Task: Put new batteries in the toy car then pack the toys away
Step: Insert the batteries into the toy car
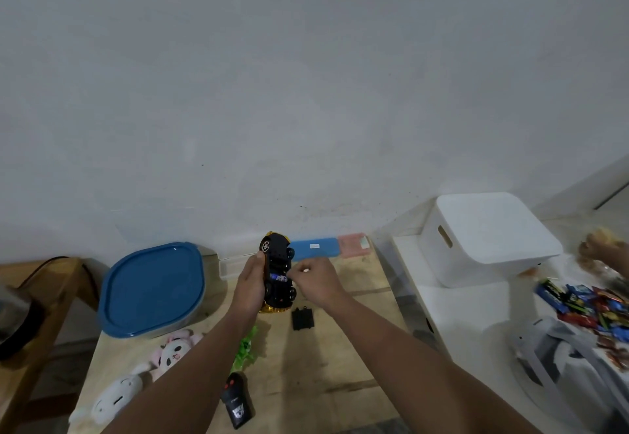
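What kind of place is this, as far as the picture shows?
Probably a room in a home. A small wooden table stands against a plain wall and holds plush toys, a remote and a blue-lidded box. The left hand holds a toy car; a white bin stands beside.

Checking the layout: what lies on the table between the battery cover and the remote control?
Head view: only bare wooden table between battery cover and remote control.

Single head view: worn at head height, facing forward and slightly down across a wooden table (340,348) toward a plain wall (306,76). Wide-angle, with curved edges. Both forearms enter from the lower edge; near working range. No second view to overlap.
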A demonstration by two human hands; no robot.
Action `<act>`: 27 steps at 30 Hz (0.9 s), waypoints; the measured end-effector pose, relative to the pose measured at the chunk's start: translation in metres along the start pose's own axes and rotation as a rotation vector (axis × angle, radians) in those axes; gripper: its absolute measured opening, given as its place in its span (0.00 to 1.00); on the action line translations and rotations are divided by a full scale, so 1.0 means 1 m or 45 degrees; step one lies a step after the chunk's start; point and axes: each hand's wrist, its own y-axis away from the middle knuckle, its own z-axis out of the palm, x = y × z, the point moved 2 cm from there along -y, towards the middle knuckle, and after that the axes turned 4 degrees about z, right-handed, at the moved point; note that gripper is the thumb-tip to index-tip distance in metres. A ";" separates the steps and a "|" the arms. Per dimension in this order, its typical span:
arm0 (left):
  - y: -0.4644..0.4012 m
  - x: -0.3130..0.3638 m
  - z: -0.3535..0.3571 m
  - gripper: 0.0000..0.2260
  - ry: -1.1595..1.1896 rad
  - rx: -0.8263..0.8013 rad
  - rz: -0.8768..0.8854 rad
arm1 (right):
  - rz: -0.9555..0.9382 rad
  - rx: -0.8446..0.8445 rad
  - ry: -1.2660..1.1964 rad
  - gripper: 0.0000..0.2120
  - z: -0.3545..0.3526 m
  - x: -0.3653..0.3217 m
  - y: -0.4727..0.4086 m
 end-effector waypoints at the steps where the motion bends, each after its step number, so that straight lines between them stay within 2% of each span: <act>1: 0.002 0.002 0.002 0.19 -0.013 0.029 0.036 | -0.006 0.022 0.021 0.06 0.002 0.000 0.000; 6: 0.012 0.012 0.007 0.15 -0.101 0.080 0.224 | 0.043 0.048 -0.081 0.05 0.007 -0.003 0.001; 7: 0.012 0.011 0.006 0.15 -0.109 0.080 0.247 | 0.078 0.045 -0.138 0.08 0.008 -0.004 0.002; 9: 0.013 0.009 0.006 0.15 -0.133 0.086 0.276 | 0.188 0.014 -0.278 0.12 0.008 -0.005 0.005; 13: 0.014 0.009 0.005 0.14 -0.211 0.081 0.307 | 0.506 -0.128 -0.513 0.10 0.011 -0.004 0.012; 16: 0.016 0.011 0.003 0.14 -0.257 0.067 0.330 | 0.615 -0.217 -0.637 0.08 0.014 -0.001 0.016; 20: 0.017 0.013 -0.001 0.14 -0.277 0.046 0.362 | 0.663 -0.248 -0.737 0.05 0.015 0.000 0.018; 27: 0.019 0.009 0.000 0.15 -0.274 -0.014 0.375 | 0.672 -0.262 -0.808 0.07 0.018 0.004 0.015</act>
